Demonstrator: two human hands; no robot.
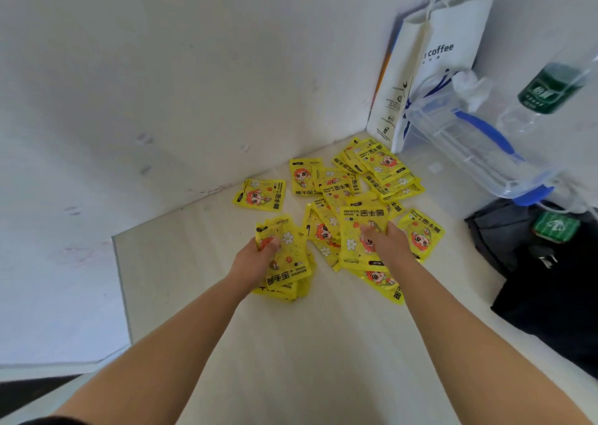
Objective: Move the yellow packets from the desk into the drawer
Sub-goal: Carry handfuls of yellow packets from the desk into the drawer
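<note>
Several yellow hand-warmer packets (352,195) lie scattered and overlapping on the pale desk (323,343), toward its far corner. One packet (260,195) lies apart at the left by the wall. My left hand (255,259) grips a small stack of packets (288,263) near the middle of the desk. My right hand (386,242) rests on top of a packet (359,230) in the main pile, fingers curled over it. No drawer is in view.
A white coffee paper bag (433,68) stands in the far corner. A clear plastic box with blue handles (479,146) and a green-labelled bottle (550,91) are at the right. A black bag (550,279) lies on the desk's right side. White walls bound the desk.
</note>
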